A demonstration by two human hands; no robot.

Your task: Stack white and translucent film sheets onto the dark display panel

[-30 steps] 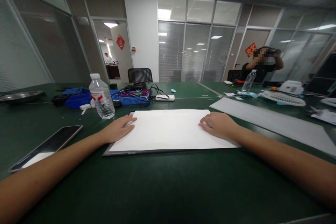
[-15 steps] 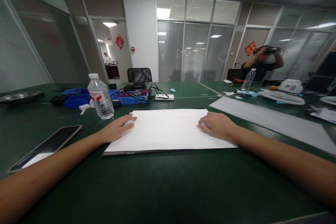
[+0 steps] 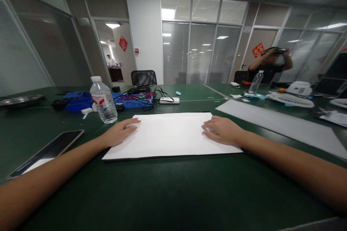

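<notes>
A white sheet of paper (image 3: 169, 135) lies flat on the green table, over a thin dark board whose edge (image 3: 202, 112) shows along the far side. My left hand (image 3: 120, 132) rests on the sheet's left side with its fingers stretched out. On the right side lies my right hand (image 3: 222, 130), palm down, fingers apart and slightly bent. Neither hand grips anything; both touch the paper. Left of my left forearm is a smartphone (image 3: 54, 148), and a clear water bottle (image 3: 103, 100) stands behind my left hand.
Blue trays (image 3: 138, 103) with tangled cables sit further back, near a white power strip (image 3: 169, 100). A long white panel (image 3: 282, 124) lies at right, with a second bottle (image 3: 256, 82) and white fan-like parts (image 3: 292, 99) behind it. A person (image 3: 271, 65) sits across the table.
The paper has slid slightly left and towards me over the dark board, covering more of its near edge. Both hands have shifted slightly and stay on the sheet.
</notes>
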